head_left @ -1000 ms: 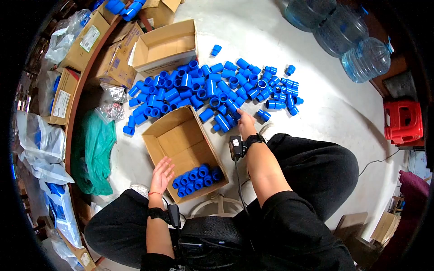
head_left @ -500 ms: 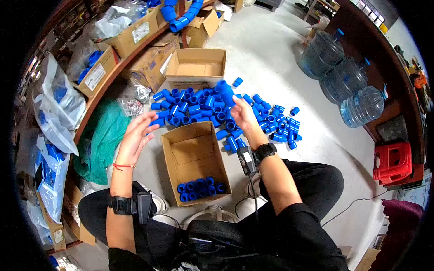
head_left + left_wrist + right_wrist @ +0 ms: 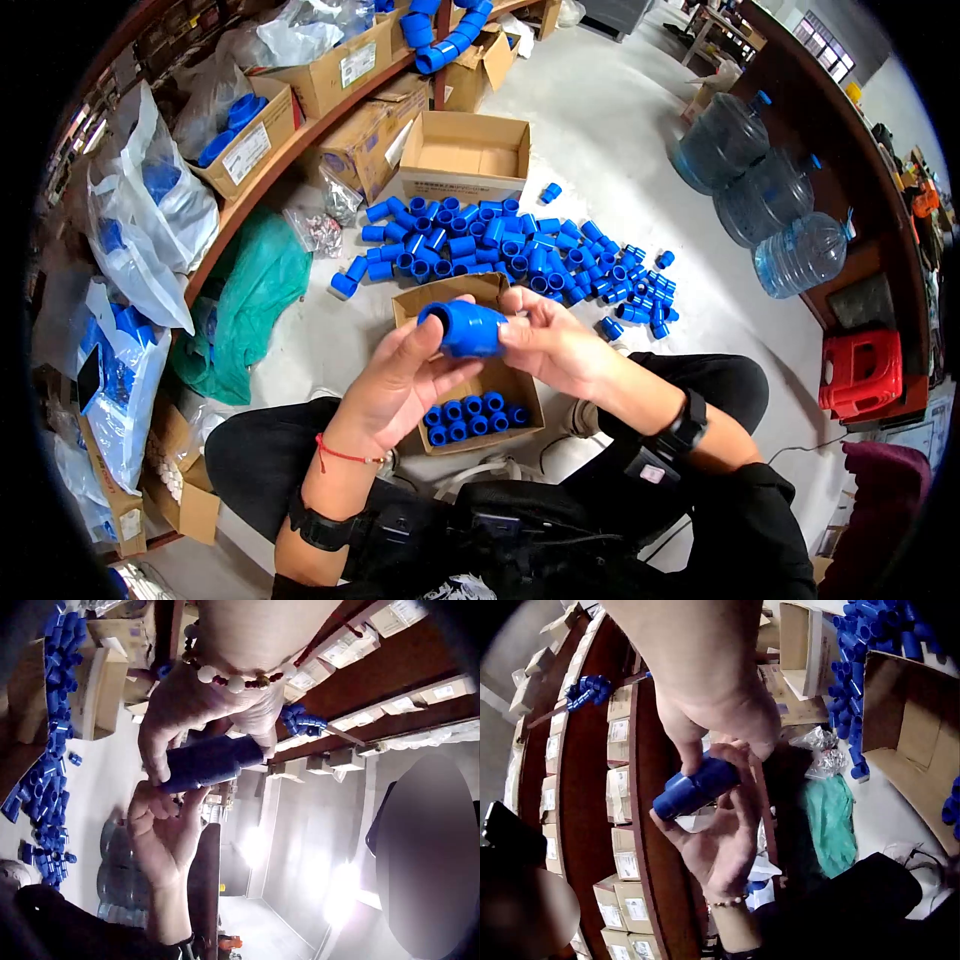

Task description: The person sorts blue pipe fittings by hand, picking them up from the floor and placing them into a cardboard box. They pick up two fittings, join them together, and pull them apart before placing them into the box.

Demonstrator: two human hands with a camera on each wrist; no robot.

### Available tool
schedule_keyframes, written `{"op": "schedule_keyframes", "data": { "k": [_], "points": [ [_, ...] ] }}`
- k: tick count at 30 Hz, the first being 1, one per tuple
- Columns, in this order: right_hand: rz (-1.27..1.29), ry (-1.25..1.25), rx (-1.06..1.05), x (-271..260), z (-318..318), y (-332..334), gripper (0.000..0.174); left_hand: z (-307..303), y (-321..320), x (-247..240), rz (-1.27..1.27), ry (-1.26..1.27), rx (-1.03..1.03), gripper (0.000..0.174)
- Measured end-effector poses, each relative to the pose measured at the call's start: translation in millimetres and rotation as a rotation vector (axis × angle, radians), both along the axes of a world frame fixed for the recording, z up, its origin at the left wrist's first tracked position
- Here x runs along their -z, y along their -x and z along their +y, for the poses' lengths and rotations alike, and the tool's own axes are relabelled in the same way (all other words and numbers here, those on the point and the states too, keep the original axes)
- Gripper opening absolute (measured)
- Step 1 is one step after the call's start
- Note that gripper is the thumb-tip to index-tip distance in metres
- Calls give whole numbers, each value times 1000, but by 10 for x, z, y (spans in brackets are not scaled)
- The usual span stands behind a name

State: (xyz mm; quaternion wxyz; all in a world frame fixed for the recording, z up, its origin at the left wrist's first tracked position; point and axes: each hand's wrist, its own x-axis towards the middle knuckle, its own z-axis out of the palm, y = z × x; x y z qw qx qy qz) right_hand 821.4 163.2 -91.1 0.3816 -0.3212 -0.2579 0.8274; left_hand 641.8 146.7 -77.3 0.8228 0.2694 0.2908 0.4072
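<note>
A stepped blue plastic pipe fitting (image 3: pixel 470 330), wider at one end, is held up between both hands above the cardboard box (image 3: pixel 488 288). My left hand (image 3: pixel 395 385) grips its wide end, thumb near the open mouth. On the other end, my right hand (image 3: pixel 560 345) pinches it with thumb and fingers. The left wrist view shows the fitting's narrower step (image 3: pixel 249 750) by the left thumb. Below the hands, similar blue fittings (image 3: pixel 475 408) stand in neat rows at the near end of the box.
Beyond the box, a loose pile of blue fittings (image 3: pixel 480 240) spreads over the floor, with another open carton (image 3: pixel 465 185) behind. Shelves with cartons (image 3: pixel 245 150) and a green bag (image 3: pixel 255 310) line the left. Large water bottles (image 3: pixel 765 200) and a red plastic item (image 3: pixel 860 370) stand right.
My right hand has lifted a blue fitting from the pile and drawn it in towards the body. The left hand, earlier spread and bare, has come across and taken hold of it too.
</note>
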Motion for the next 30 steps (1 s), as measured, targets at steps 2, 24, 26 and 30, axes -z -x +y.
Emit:
{"op": "schedule_keyframes", "data": {
  "k": [2, 24, 26, 30],
  "points": [
    [-74, 23, -34, -24, -26, -31, 22, 2, 35, 81, 3, 56, 66, 73],
    [-568, -268, -194, 236, -5, -120, 45, 7, -119, 363, 244, 285, 250, 58],
    [-681, -512, -145, 95, 6, -142, 43, -9, -139, 328, 286, 274, 257, 57],
    [-1003, -1215, -72, -71, 52, -157, 32, -42, -160, 305, 274, 250, 263, 57]
  ]
}}
